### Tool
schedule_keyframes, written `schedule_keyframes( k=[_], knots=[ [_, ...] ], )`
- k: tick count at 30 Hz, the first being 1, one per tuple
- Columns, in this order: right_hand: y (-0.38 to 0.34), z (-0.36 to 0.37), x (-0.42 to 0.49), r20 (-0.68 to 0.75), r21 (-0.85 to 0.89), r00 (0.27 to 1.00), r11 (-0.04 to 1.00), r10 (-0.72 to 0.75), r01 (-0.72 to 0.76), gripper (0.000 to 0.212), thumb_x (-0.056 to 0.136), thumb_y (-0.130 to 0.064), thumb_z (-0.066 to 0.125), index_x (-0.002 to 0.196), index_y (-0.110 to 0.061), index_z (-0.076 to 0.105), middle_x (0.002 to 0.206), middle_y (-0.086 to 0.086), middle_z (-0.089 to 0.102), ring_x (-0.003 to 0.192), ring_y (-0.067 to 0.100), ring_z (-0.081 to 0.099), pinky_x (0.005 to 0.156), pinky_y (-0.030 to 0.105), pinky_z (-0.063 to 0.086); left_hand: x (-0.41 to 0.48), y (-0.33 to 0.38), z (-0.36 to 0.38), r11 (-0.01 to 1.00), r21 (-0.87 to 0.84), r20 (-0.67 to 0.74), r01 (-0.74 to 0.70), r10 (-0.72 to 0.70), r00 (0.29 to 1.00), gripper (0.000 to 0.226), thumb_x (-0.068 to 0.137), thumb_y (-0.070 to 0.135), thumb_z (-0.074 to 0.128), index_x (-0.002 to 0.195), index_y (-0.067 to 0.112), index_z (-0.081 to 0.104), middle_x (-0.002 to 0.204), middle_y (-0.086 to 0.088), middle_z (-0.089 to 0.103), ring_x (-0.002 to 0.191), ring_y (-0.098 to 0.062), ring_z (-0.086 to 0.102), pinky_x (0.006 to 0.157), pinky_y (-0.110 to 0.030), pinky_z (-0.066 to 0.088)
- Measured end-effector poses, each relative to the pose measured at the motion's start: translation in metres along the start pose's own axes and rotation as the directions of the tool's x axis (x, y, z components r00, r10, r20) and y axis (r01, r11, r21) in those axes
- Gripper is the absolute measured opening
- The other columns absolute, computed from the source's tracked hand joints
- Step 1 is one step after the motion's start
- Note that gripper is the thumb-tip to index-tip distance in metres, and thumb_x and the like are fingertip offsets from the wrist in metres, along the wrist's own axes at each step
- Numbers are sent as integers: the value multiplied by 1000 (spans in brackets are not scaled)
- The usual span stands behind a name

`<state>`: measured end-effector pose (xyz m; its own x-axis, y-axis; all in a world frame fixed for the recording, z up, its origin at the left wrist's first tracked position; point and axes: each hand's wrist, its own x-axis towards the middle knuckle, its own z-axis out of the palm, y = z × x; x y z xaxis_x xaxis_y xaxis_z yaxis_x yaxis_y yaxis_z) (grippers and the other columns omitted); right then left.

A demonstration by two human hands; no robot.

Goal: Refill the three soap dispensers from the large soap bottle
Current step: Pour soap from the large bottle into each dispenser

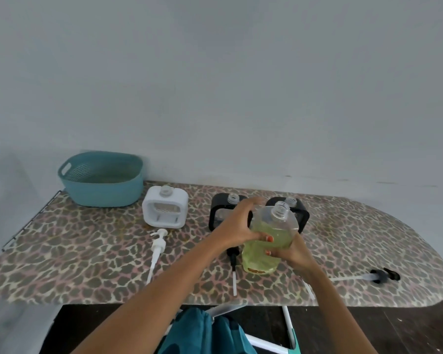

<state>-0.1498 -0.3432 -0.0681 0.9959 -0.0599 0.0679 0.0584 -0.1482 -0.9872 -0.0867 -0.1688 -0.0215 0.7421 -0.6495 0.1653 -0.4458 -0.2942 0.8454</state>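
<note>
Your forearms are reaching from 6 o'clock; your left hand point(237, 226) and right hand point(296, 254) are both gripping the uncapped large soap bottle point(269, 241), probably to steady it for pouring. Left black dispenser point(216, 208) and right black dispenser point(302, 210) are standing open at 12 o'clock.

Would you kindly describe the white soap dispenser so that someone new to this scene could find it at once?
On the leopard-print ironing board, look at its far left end, just right of the teal basket. The white soap dispenser stands there, its neck open; the other two dispensers, further right, are black.
</note>
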Motion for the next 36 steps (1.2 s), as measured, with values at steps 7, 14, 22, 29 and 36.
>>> schedule_keyframes(
  k=[7, 14, 22, 29, 36],
  knots=[
    [10, -4, 2, 1, 11, 1000, 1000, 0, 0, 55, 54, 7, 74, 103, -12, 59, 96, 3, 72, 89, 20, 68, 70, 29, 56, -42, -62, -100, 994, 110, -602, -19, 82, 794, 40, 72, 21, 73, 108, 9, 60, 103, -1, 62, 97, -17, 59, 86, -31, 50],
    [16, -5, 0, -26, 26, 996, 996, 84, -84, 62, 49, 2, 74, 105, -16, 55, 91, -5, 73, 82, 12, 69, 62, 19, 54, -54, -144, -160, 944, 100, -587, 313, -198, 785, 94, 55, 28, 87, 133, 10, 36, 137, -12, 36, 127, -26, 32, 104, -33, 23],
    [15, -7, -1, -33, 12, 986, 986, 164, -164, 58, 54, 19, 68, 98, -16, 57, 84, -7, 74, 75, 9, 69, 56, 14, 52, -41, -178, -165, 900, -203, -264, 385, -429, 864, 81, 61, 17, 83, 129, 22, 39, 121, 1, 53, 113, -22, 53, 93, -38, 47],
    [4, 3, -4, -55, 30, 990, 992, 128, -127, 54, 48, 5, 70, 98, -10, 59, 87, -1, 74, 78, 14, 70, 59, 19, 55, -39, -158, -164, 926, -272, -495, 263, -369, 787, 57, 61, 16, 82, 107, 31, 51, 94, 19, 57, 83, 6, 55, 61, -10, 43],
    [3, 16, -7, -165, -31, 986, 999, -17, 12, 56, 49, 0, 75, 100, -14, 58, 88, -2, 73, 81, 12, 69, 59, 19, 55, -48, -109, -171, 949, -304, -589, 88, -260, 765, 54, 64, 8, 78, 109, 22, 51, 95, 14, 58, 76, 15, 57, 61, -4, 45]
  ],
)
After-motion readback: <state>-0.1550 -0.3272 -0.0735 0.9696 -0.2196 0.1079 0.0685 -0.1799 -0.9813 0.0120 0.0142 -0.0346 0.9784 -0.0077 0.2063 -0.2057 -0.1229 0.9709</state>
